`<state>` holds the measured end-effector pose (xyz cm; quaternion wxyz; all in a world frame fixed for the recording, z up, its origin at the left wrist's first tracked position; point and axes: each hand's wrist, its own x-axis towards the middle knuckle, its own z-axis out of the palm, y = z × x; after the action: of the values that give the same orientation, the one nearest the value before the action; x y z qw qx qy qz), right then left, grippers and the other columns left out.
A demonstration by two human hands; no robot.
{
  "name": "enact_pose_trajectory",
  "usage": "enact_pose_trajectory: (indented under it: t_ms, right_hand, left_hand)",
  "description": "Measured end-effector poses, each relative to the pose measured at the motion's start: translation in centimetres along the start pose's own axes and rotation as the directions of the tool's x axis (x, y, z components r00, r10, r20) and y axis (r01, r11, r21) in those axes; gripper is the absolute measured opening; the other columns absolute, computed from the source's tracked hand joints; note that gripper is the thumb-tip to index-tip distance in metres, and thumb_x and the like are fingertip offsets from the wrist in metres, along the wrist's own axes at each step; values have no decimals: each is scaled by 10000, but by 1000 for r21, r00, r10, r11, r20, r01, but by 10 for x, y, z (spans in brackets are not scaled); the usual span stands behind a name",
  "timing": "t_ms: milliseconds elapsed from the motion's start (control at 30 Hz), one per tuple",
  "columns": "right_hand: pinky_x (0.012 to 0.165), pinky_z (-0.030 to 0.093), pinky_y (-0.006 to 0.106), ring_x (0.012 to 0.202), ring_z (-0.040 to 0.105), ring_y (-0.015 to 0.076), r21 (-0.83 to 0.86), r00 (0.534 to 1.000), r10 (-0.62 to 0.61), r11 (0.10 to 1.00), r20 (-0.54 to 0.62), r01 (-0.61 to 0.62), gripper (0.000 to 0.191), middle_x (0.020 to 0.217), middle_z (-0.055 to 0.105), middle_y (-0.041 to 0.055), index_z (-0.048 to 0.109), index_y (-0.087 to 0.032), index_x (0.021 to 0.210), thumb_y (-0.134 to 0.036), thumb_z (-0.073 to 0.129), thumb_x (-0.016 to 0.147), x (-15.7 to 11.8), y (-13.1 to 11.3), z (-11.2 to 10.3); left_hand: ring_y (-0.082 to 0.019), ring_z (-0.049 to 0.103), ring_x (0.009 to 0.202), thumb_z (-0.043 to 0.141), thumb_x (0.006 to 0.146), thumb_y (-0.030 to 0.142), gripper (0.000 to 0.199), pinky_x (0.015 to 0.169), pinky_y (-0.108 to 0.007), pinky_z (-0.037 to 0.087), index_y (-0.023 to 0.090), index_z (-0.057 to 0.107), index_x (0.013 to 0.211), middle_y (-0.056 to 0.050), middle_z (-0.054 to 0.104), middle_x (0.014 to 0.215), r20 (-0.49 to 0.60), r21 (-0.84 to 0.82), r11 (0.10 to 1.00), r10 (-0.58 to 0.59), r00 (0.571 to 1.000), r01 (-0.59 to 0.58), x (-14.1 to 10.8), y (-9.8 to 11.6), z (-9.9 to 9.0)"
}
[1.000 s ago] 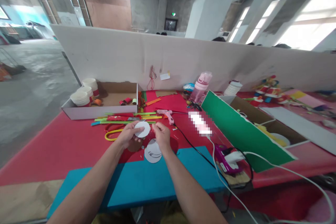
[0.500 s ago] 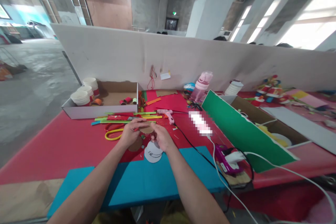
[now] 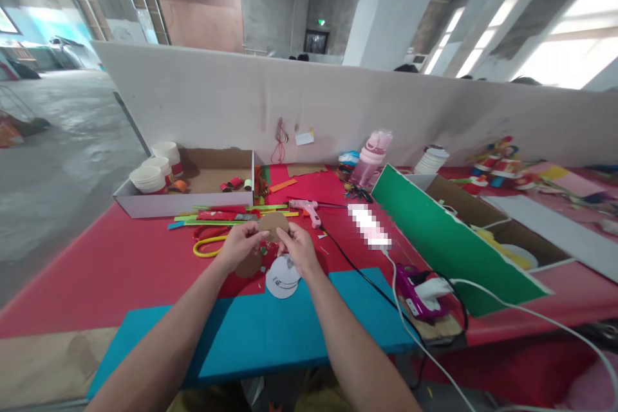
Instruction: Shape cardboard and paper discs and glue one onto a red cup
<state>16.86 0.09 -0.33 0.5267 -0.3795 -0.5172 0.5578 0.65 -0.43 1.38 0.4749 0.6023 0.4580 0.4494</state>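
Observation:
Both my hands are raised over the red table (image 3: 106, 270) and pinch a round card disc (image 3: 274, 225) between them; its brown side faces me. My left hand (image 3: 240, 246) grips the disc's lower left edge and my right hand (image 3: 298, 248) its lower right edge. Below the hands a white paper disc (image 3: 281, 280) with dark marks lies at the edge of a blue board (image 3: 270, 335). A brown disc (image 3: 250, 267) lies on the table under my left hand.
Red and yellow scissors (image 3: 208, 241), coloured strips (image 3: 226, 215) and a pink glue gun (image 3: 308, 208) lie behind the hands. A cardboard box (image 3: 188, 196) with paper cups stands at back left. A green-sided box (image 3: 444, 244), a purple tool (image 3: 415, 293) with cables and a pink bottle (image 3: 369, 158) are to the right.
The disc showed its white face a second ago; my hands have turned it over and lifted it slightly, so its brown face shows now.

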Motion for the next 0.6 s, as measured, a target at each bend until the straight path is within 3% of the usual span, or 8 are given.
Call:
enact_pose_trajectory:
  t_ms: [100,267,433,600]
  right_hand:
    - [411,381,193,375,464,85,-19,1000,-29,999,2,29,257,450,463,-82,587,-182,858,-433,588,803,2,4,-1]
    - [413,397,197,369,404,70,111,1000,0,994,1,0,264,456,413,-100,578,-185,857,-437,610,783,2,3,-1]
    - [408,405,190,380,345,54,213,998,60,975,3,-59,285,479,407,-98,591,-177,841,-435,655,736,1,-4,0]
    - [477,479,227,404,400,72,133,999,24,991,-36,-19,318,492,440,-89,604,-192,914,-463,632,749,1,-3,0]
  left_hand:
    - [-89,458,420,544,846,451,388,465,-214,353,168,488,586,32,493,474,16,-2,999,53,998,-53,0,1,0]
    - [-112,534,520,492,886,430,385,554,-233,418,150,558,631,-4,561,562,111,-54,994,98,989,-92,-1,4,-3]
    - [-128,575,572,486,887,451,364,605,-248,458,146,569,707,-19,600,605,219,-175,984,73,973,-34,-1,6,-4]
    - [-108,530,447,533,845,499,357,464,-223,431,160,533,732,14,570,551,135,-235,970,-27,990,59,-2,4,0]
